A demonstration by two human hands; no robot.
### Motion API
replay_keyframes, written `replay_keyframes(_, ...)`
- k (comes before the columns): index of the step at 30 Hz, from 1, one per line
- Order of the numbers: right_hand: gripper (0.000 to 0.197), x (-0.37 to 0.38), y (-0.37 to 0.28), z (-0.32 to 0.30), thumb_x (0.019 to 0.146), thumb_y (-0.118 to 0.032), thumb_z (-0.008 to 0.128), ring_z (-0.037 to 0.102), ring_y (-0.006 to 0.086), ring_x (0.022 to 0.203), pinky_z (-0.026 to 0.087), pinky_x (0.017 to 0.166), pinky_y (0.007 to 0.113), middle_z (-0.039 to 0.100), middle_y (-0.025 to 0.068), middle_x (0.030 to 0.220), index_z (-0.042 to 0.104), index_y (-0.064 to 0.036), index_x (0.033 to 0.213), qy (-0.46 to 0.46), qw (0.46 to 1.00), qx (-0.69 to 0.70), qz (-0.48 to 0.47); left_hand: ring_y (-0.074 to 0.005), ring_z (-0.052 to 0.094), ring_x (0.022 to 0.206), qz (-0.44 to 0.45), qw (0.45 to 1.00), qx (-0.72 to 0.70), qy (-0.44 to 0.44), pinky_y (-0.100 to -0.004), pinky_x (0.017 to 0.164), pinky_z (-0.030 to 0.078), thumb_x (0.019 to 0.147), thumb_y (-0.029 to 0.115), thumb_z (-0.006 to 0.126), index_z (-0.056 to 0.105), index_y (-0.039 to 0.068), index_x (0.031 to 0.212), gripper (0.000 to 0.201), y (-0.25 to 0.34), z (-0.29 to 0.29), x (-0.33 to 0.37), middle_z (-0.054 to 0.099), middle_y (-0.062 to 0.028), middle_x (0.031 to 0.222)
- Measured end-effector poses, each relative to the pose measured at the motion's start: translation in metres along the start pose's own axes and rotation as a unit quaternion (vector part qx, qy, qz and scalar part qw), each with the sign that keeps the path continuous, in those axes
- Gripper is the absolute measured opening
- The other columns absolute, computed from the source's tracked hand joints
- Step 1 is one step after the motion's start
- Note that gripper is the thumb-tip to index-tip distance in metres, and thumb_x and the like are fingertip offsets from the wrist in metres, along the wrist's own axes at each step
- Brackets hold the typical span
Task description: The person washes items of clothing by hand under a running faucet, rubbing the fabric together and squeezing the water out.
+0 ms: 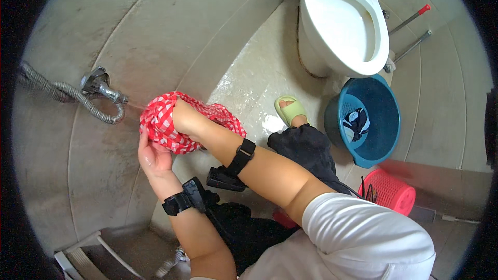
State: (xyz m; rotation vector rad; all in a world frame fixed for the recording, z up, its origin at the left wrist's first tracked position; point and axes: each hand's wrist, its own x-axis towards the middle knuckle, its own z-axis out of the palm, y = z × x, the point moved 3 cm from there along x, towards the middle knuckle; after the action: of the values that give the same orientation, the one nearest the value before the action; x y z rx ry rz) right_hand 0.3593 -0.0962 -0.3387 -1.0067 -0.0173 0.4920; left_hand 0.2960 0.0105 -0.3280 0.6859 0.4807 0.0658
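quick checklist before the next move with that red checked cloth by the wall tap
1. Left hand under the red and white checked cloth: ok.
2. Right hand on cloth: fingers hidden in the folds, cannot tell.
3. Cloth up by the metal wall tap: ok.
4. Water running from the tap: cannot tell.
5. Round blue plastic basin close by: ok, it holds a dark and white item.
6. Footing on the tiled floor: looks wet, not ok.

Tiled bathrm: wet floor (259, 83), beige wall (155, 21) w/ tap (98, 84) & hose (78, 98), white toilet (342, 26).
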Motion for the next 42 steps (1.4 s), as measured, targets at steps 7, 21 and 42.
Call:
replay_keyframes(7, 0.020, 0.012, 0.019, -0.013, 0.086, -0.011, 0.052, 0.059, 0.0143, 0.082, 0.048, 0.073, 0.031, 0.065, 0.0084, 0.093, 0.062, -0.0010, 0.098, 0.036, 0.999, -0.015, 0.006, -0.0254, 0.053, 0.112, 0.031, 0.999, 0.010, 0.005, -0.0426, 0.096, 0.042, 0.093, 0.018, 0.046, 0.046, 0.003, 0.122, 0.033, -0.005, 0.009, -0.003, 0.054, -0.0134, 0.122)
replay_keyframes(21, 0.022, -0.030, -0.036, 0.015, 0.085, -0.012, 0.055, 0.062, 0.0160, 0.079, 0.051, 0.069, 0.031, 0.065, 0.0089, 0.093, 0.061, 0.0002, 0.103, -0.064, 0.996, 0.053, 0.025, -0.0221, 0.055, 0.108, 0.061, 0.998, -0.024, 0.013, -0.0387, 0.094, 0.043, 0.088, 0.013, 0.053, 0.051, 0.005, 0.118, 0.031, 0.002, -0.003, 0.000, 0.058, -0.0102, 0.117)
replay_keyframes(42, 0.036, -0.010, -0.091, -0.075, 0.082, -0.003, 0.054, 0.058, 0.0140, 0.068, 0.048, 0.056, 0.029, 0.060, 0.0086, 0.083, 0.044, 0.0020, 0.117, 0.180, 0.977, -0.108, -0.035, -0.0196, 0.058, 0.099, 0.242, 0.963, -0.074, 0.096, -0.0375, 0.087, 0.048, 0.093, 0.015, 0.047, 0.048, 0.008, 0.113, 0.021, 0.050, -0.024, -0.018, 0.058, -0.0064, 0.107)
